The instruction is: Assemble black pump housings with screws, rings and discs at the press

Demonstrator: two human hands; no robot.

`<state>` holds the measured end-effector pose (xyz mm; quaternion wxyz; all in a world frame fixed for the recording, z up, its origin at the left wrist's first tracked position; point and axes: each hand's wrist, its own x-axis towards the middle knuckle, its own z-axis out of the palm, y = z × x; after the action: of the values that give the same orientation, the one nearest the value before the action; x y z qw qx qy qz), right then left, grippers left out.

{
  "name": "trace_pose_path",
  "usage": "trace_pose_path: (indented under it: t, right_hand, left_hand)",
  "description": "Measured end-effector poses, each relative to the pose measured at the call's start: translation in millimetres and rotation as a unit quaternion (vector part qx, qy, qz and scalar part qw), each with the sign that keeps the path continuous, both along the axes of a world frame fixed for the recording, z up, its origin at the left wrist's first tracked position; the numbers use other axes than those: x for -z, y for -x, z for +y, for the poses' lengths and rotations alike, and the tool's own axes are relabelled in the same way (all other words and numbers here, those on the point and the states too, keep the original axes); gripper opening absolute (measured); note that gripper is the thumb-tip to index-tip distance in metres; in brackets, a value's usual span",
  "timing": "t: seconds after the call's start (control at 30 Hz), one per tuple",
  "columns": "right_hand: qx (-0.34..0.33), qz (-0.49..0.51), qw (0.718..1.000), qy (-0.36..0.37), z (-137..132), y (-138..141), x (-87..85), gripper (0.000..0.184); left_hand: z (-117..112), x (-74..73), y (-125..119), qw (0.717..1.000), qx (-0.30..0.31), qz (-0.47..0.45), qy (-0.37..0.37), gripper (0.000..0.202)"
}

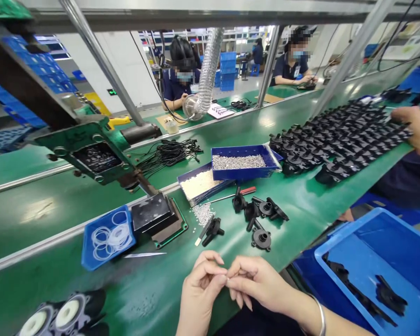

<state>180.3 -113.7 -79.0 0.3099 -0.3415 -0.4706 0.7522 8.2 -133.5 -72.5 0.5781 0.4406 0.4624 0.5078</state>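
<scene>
My left hand and my right hand meet over the near edge of the green bench, thumbs and forefingers pinched together at the tips. Whatever is between them is too small to make out; a pale speck shows there. Just beyond lie a black plastic part and a flat dark tool with a pale tip. Several black plastic fittings sit to the right of these. A loose heap of tiny white rings is spread farther back.
Blue trays hold metal pins and small cream pieces. A green press stands left, beside a blue tray of clear rings. Tweezers, a red-handled screwdriver, rows of black assemblies and a blue bin surround me. Co-workers sit nearby.
</scene>
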Motion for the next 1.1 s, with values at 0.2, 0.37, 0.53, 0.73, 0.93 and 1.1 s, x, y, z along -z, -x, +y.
trace_pose_path:
  t: [0.2,0.37,0.53,0.73,0.93,1.1]
  right_hand:
    - [0.06,0.063,0.996,-0.019,23.5,-7.1,-10.2,0.028]
    - [0.147,0.039,0.987,-0.049,42.9,-18.0,-15.6,0.027]
    - [0.175,0.019,0.983,-0.06,44.6,-25.4,-10.3,0.025]
    - [0.12,0.042,0.989,-0.071,38.0,-27.2,-12.0,0.021]
    - [0.048,0.074,0.995,-0.054,30.4,-10.3,-14.1,0.022]
    - [0.011,0.079,0.996,-0.037,27.4,0.4,-13.0,0.02]
  left_hand:
    - [17.8,-1.3,19.7,0.958,0.037,0.224,-0.175,0.064]
    - [63.9,2.4,18.2,0.809,-0.012,0.536,-0.242,0.024]
    - [76.6,2.3,6.3,0.76,0.028,0.587,-0.276,0.013]
    - [42.3,-17.8,3.3,0.868,0.117,0.448,-0.181,0.02]
    - [14.3,-17.7,14.2,0.953,0.094,0.276,-0.077,0.035]
    - [-2.2,-12.9,22.0,0.994,0.072,0.018,0.085,0.097]
